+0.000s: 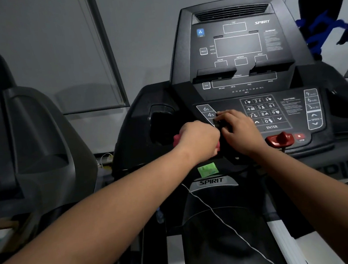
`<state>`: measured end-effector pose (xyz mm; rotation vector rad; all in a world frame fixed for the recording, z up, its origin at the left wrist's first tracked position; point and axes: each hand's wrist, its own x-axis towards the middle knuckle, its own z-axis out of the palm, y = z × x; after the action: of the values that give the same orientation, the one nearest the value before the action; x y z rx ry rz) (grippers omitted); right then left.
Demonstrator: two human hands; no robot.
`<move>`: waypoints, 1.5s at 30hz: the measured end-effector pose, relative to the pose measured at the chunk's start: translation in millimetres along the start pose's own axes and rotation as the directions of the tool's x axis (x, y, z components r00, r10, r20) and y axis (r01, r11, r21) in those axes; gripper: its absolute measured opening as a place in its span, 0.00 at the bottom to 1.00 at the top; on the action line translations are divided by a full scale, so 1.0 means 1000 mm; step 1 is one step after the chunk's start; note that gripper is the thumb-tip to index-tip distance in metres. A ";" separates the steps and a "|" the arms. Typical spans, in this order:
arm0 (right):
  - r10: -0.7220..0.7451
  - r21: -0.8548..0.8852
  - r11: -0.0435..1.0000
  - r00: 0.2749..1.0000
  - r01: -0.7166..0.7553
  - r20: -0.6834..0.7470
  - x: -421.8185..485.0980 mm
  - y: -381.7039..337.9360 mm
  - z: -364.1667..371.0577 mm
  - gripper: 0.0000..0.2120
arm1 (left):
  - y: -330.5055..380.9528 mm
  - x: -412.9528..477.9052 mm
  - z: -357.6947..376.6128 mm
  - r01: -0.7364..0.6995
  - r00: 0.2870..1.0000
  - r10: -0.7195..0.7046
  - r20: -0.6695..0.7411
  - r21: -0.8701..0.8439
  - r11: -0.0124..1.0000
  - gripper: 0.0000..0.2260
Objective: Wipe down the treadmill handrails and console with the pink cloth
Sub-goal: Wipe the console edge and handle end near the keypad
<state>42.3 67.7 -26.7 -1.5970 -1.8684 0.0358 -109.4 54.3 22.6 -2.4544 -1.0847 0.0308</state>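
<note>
Two hands, left [198,141] clutching one pink cloth [177,139], right [239,131] on console [241,68], grip unclear

— Where is the pink cloth [177,139]?
— It is bunched inside the left hand [199,140], low at the left edge of the console [237,45].
— And the console?
— Black, tilted back, its displays dark.

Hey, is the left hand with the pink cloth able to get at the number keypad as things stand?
Probably not directly. The left hand grips the pink cloth at the console's left end, and the right hand lies against the console between it and the number keypad, blocking a straight sweep.
</note>
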 end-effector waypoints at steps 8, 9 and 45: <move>-0.003 0.005 1.000 1.000 0.003 -0.004 -0.001 -0.001 -0.003 0.16 | -0.033 -0.008 0.018 -0.618 0.739 0.562 -0.372 -0.042 0.785 0.18; -0.003 0.001 1.000 1.000 0.003 -0.006 -0.001 -0.001 -0.003 0.15 | -0.042 -0.007 0.023 -0.685 0.674 0.602 -0.427 -0.058 0.726 0.18; 0.034 0.027 0.999 0.997 -0.036 0.075 -0.005 -0.007 -0.013 0.18 | -0.023 0.003 0.011 0.323 0.871 -0.403 0.279 -0.945 0.044 0.22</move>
<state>43.0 56.7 -15.6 -1.6296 -1.8883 0.1384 -125.3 74.2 22.7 -2.9705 -2.1873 -1.4213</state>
